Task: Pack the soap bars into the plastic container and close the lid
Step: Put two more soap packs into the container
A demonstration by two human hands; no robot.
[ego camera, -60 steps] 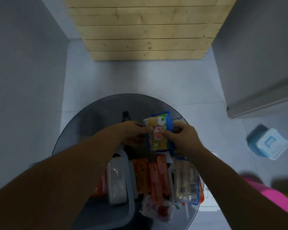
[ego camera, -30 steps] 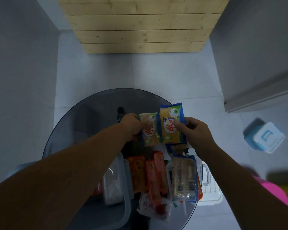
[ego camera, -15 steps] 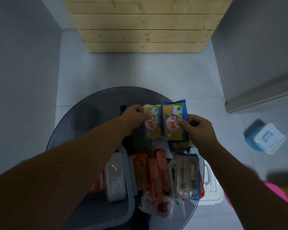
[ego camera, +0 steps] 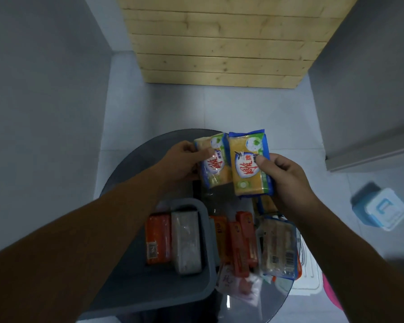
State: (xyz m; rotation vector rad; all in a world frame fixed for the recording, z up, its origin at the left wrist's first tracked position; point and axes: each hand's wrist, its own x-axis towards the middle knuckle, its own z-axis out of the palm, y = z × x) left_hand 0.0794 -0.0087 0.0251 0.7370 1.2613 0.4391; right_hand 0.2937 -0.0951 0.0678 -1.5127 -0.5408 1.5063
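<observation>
Looking down, we pinch one yellow soap bar (ego camera: 214, 163) in our left hand (ego camera: 181, 159) and another soap bar (ego camera: 248, 164) in our right hand (ego camera: 282, 176), side by side above the grey plastic container (ego camera: 203, 229).

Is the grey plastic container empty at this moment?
No: an orange-wrapped soap bar and a whitish wrapped bar lie side by side inside the grey container.

Forearms extended; left hand (ego camera: 184, 159) pinches the left soap bar (ego camera: 216, 169), right hand (ego camera: 287, 180) apparently clasps the right soap bar (ego camera: 244, 169).
</observation>
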